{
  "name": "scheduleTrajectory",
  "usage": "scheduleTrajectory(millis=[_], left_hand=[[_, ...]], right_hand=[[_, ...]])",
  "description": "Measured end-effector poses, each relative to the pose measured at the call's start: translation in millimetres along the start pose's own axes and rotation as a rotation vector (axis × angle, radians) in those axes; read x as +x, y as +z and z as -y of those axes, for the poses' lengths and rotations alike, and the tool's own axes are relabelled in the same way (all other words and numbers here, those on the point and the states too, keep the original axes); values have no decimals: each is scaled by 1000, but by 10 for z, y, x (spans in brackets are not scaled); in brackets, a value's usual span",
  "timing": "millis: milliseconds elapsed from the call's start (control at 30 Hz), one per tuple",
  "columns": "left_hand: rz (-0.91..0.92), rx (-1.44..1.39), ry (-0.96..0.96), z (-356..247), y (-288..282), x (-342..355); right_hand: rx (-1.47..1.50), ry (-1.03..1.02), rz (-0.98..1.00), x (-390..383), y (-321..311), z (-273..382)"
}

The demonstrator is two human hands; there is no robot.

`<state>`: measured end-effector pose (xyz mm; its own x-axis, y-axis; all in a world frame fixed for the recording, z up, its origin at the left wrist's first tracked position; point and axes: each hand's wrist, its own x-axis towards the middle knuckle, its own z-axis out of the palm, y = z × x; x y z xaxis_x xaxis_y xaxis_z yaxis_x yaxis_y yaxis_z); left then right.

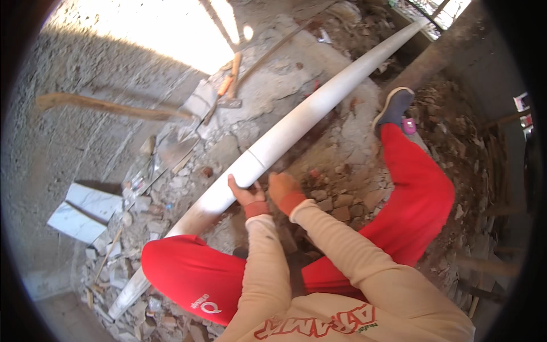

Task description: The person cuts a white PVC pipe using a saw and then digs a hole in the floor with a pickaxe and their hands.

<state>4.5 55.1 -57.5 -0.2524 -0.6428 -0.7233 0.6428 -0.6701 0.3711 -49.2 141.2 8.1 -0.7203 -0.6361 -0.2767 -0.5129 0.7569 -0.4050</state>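
Note:
A long white pipe [307,117] runs diagonally from the lower left to the upper right, passing over my bent left leg's far side. A thin dark line rings it near the middle. My left hand [248,196] holds the pipe's near side just below that line, thumb and fingers against its surface. Close by on the right, my right hand [284,188] is closed in a fist beside the pipe. Whatever the fist may hold is hidden from this view.
Broken rubble [342,208] covers the ground around my legs. Beyond the pipe lie a hammer [230,102] and a curved wooden handle [114,106]. Pale tile pieces [85,211] rest at the left. A thick dark post [436,54] slants at the upper right.

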Motion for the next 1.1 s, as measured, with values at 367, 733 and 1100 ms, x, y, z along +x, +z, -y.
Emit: scheduleTrajectory(millis=[367, 733, 1100], left_hand=[[71, -32, 94, -83, -71, -104], [76, -39, 50, -81, -40, -193], [200, -41, 142, -297, 144, -422]], right_hand=[[-31, 8, 54, 60, 80, 83], [82, 54, 70, 99, 104, 17], [264, -23, -90, -14, 118, 10]])
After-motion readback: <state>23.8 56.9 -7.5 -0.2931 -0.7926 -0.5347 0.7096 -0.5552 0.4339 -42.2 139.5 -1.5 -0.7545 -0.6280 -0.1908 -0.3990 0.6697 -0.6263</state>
